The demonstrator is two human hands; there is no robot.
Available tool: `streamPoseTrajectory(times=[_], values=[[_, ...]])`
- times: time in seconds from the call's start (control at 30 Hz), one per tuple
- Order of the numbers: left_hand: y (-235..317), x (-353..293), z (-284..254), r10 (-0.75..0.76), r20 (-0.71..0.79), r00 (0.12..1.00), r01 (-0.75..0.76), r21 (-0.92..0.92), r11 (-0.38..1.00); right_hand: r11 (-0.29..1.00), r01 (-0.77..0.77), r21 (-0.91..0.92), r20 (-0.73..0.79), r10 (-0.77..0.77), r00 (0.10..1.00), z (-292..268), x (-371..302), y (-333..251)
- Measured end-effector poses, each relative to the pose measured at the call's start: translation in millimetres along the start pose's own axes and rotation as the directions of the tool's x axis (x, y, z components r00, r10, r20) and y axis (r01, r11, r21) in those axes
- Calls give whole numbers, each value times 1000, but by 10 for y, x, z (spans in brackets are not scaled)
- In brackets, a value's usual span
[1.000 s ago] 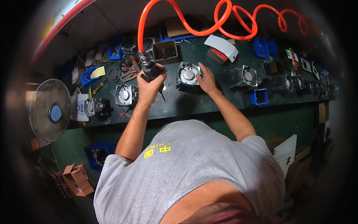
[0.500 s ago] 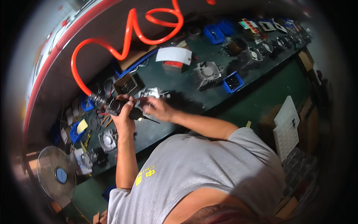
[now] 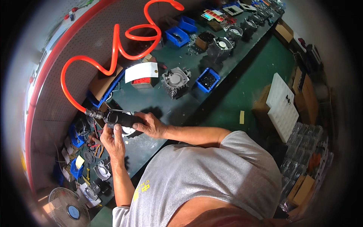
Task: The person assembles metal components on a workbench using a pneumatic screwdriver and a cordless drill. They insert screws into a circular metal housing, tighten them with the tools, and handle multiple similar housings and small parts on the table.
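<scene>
A black air screwdriver (image 3: 126,118) lies nearly level across my two hands above the green bench. My right hand (image 3: 150,125) is wrapped round its right end, thumb toward me. My left hand (image 3: 113,143) grips its underside near the hose end, with the thumb and fingertips on the body. From the silver coupling (image 3: 94,113) at its left end rises a coiled orange air hose (image 3: 115,49). The tool's bit cannot be made out. Under the tool, a pale metal part (image 3: 127,131) is mostly hidden.
A finned metal housing (image 3: 176,78) stands beyond my hands, with a blue bin of black parts (image 3: 208,80) beside it. A white sheet (image 3: 141,72) covers a small box. Loose tools and another metal casting (image 3: 102,170) lie at left, near a fan (image 3: 68,210).
The view has shifted right. The air screwdriver has gone from slanting to nearly level, and its thin bit no longer shows. My right hand has closed round its end; my left has moved beneath.
</scene>
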State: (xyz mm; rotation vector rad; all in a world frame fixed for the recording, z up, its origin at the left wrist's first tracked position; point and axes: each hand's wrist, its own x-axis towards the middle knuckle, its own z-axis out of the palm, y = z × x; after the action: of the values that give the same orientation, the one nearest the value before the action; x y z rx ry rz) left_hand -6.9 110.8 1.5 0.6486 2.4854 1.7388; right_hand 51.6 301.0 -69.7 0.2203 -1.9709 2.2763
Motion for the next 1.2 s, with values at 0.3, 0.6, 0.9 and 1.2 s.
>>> streamPoseTrajectory(times=[0.3,0.6,0.9,1.2], values=[[48,59,-27,-22,164,986,80,-360,929,994,52,-93,-109,-62,992,-19,-157,-75],[330,86,-443,176,226,958,-199,80,977,996,31,-80,-59,-36,998,211,-174,-210],[501,147,-883,563,342,752,-643,568,514,991,-53,-124,-94,41,995,418,-21,-197],[-74,-474,-770,-199,-60,978,144,-494,857,997,74,-17,86,-72,994,1387,-3,138]])
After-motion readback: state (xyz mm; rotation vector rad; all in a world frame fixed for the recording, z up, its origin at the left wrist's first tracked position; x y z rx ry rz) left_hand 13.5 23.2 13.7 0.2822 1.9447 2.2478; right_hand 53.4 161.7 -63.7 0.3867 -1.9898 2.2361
